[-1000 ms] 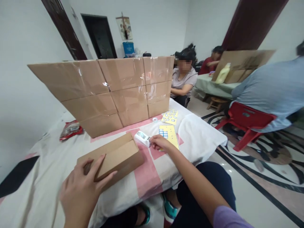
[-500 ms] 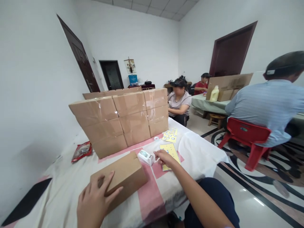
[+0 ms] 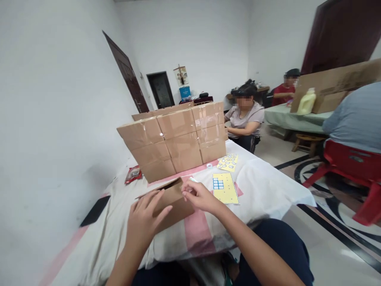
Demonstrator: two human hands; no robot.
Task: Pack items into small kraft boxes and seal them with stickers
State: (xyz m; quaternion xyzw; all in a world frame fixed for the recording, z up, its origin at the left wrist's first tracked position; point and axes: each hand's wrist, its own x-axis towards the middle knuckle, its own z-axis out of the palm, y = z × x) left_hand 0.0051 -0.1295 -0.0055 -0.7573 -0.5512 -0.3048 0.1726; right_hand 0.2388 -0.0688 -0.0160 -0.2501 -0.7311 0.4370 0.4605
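Observation:
A small brown cardboard box [image 3: 175, 212] lies on the table right in front of me, its top flap lifted a little so that a dark gap shows. My left hand [image 3: 145, 212] rests over the box's left part with fingers spread. At the box's right end, my right hand [image 3: 198, 194] has its thumb and fingers pinched together; whatever they hold is too small to make out. Just behind those fingers, a bit of a white tape dispenser [image 3: 193, 179] shows, mostly hidden. Right of my hand lies a yellow sheet [image 3: 225, 190] with a blue grid drawn on it.
A wall of taped cardboard boxes [image 3: 178, 143] stands behind. Near it are a red packet [image 3: 133, 174], a white tape roll [image 3: 210, 165] and another yellow sheet [image 3: 228, 162]. A black flat object [image 3: 95, 210] lies left. A person [image 3: 245, 115] sits beyond the table.
My right hand has moved from beside the tape dispenser to the box's right end. The box's top flap now stands lifted. The view has turned left.

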